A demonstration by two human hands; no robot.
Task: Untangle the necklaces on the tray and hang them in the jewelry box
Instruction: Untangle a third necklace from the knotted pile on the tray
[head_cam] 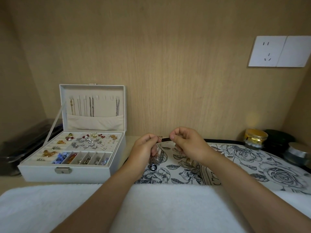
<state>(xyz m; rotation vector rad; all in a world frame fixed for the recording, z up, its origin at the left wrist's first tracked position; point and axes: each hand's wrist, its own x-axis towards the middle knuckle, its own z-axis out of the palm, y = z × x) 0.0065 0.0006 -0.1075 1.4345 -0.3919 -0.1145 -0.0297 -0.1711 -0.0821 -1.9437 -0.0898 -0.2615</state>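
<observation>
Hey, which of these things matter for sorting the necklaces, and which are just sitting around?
For the job:
left hand and right hand, both pinching the tangled necklaces
tray
jewelry box, lid open, chains hung inside

Lying about:
gold jar
silver tin
black case
socket
towel

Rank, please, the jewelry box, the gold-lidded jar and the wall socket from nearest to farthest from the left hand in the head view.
1. jewelry box, just left of the left hand.
2. gold-lidded jar, at the right by the back wall.
3. wall socket, high on the back wall, upper right.
</observation>
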